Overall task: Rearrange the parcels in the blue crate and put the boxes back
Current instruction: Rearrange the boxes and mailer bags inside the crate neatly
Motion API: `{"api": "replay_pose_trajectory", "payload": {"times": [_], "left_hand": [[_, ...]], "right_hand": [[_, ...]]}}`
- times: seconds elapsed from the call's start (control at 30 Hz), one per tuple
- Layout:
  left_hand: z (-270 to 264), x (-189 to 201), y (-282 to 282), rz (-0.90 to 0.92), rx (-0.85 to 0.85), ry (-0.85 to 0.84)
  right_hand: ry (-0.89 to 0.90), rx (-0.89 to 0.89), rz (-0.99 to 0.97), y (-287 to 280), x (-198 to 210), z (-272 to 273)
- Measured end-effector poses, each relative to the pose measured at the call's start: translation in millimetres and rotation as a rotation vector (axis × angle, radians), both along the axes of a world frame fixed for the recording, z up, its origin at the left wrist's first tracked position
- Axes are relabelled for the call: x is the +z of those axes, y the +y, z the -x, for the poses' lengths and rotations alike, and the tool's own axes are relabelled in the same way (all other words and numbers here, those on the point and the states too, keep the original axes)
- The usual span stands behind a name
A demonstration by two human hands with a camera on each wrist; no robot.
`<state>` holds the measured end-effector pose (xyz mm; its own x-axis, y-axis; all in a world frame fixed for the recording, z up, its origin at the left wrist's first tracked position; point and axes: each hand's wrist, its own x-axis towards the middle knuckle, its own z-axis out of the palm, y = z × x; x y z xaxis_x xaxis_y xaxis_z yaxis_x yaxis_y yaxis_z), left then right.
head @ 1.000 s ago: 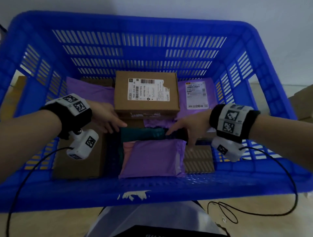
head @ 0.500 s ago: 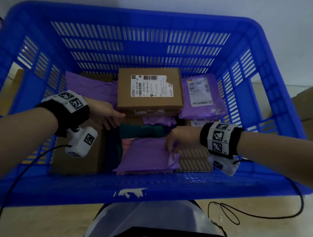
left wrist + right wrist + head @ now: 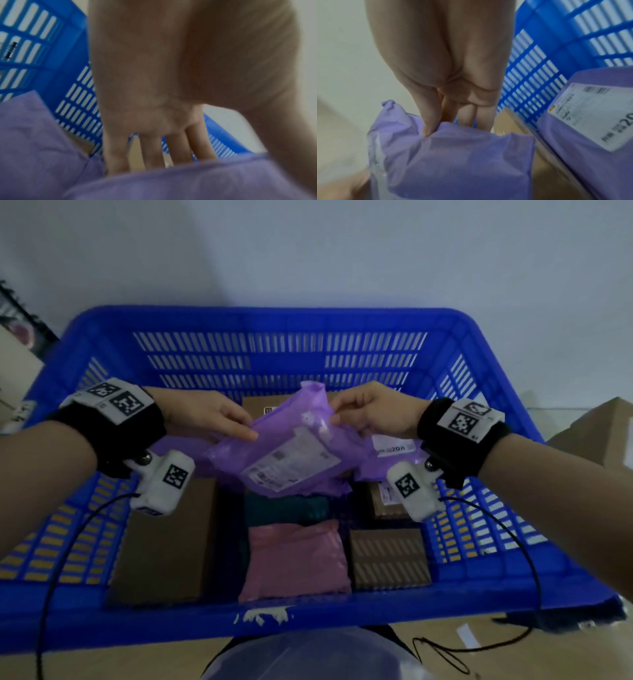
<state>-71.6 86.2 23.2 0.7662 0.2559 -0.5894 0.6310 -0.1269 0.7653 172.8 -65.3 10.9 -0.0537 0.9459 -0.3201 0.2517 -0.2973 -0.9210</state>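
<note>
- Now the purple mailer, which lay at the lower centre half a second ago, hangs mid-frame above the blue crate.
- Right hand pinches it; left hand grips its edge.
- The pink parcel beneath is uncovered, so rearranging seems underway.

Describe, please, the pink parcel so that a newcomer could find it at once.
Look in the blue crate, at the near wall's middle. The pink parcel lies flat there, between a plain brown box and a striped box. It alone is pink; the other soft bags are purple or teal.
</note>
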Motion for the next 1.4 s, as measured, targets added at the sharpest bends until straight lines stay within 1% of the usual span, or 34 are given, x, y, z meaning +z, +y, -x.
{"api": "replay_pose_trajectory", "payload": {"times": [0.1,0.17,0.23,0.3,0.37,0.47,0.5,0.53,0.57,0.63,0.7,0.77,0.87,0.93,1.03,1.07,1.1,1.17,1.2,1.23,1.27,1.33,1.4], "left_hand": [[-8,8,5,-0.137,0.068,-0.093],[-19,11,3,-0.158,0.099,-0.133],[-32,13,-1,-0.194,0.133,-0.161],[-46,13,0,-0.279,0.138,-0.175],[-60,18,3,-0.387,0.074,-0.173],[-86,33,5,-0.623,-0.082,-0.171],[-95,38,6,-0.680,-0.142,-0.171],[-105,44,6,-0.722,-0.206,-0.166],[-113,50,6,-0.760,-0.269,-0.154],[-130,61,5,-0.838,-0.372,-0.120],[-144,70,2,-0.908,-0.445,-0.090],[-155,76,-2,-0.963,-0.487,-0.075],[-164,76,-6,-1.013,-0.498,-0.064],[-168,72,-4,-1.036,-0.423,-0.088],[-171,59,5,-1.054,-0.214,-0.177],[-170,54,6,-0.990,-0.115,-0.209],[-169,48,3,-0.869,0.027,-0.241],[-169,35,-7,-0.559,0.315,-0.295],[-171,27,-14,-0.455,0.426,-0.322],[-173,21,-22,-0.427,0.505,-0.343],[-176,14,-29,-0.435,0.557,-0.378],[-184,5,-44,-0.428,0.591,-0.406],[-190,-1,-64,-0.285,0.546,-0.318]], "right_hand": [[0.088,-0.128,-0.020,5,8,-13],[0.097,-0.210,-0.041,6,14,-18],[0.073,-0.266,-0.057,4,21,-21],[-0.009,-0.327,-0.086,4,27,-26],[-0.128,-0.413,-0.163,4,37,-31],[-0.270,-0.578,-0.383,3,59,-39],[-0.299,-0.592,-0.452,1,67,-39],[-0.351,-0.556,-0.499,-1,74,-38],[-0.452,-0.476,-0.514,-2,80,-37],[-0.711,-0.264,-0.424,-3,84,-34],[-0.870,-0.110,-0.303,-1,80,-33],[-0.919,-0.072,-0.247,-1,73,-32],[-0.873,-0.195,-0.238,-6,64,-34],[-0.823,-0.308,-0.212,-12,59,-39],[-0.746,-0.460,-0.159,-26,53,-55],[-0.714,-0.512,-0.139,-32,52,-61],[-0.673,-0.567,-0.128,-38,52,-67],[-0.592,-0.676,-0.118,-48,51,-77],[-0.573,-0.727,-0.113,-52,51,-81],[-0.567,-0.775,-0.106,-54,51,-84],[-0.563,-0.816,-0.096,-56,51,-86],[-0.539,-0.893,-0.079,-59,50,-89],[-0.494,-0.966,-0.049,-63,49,-90]]}}
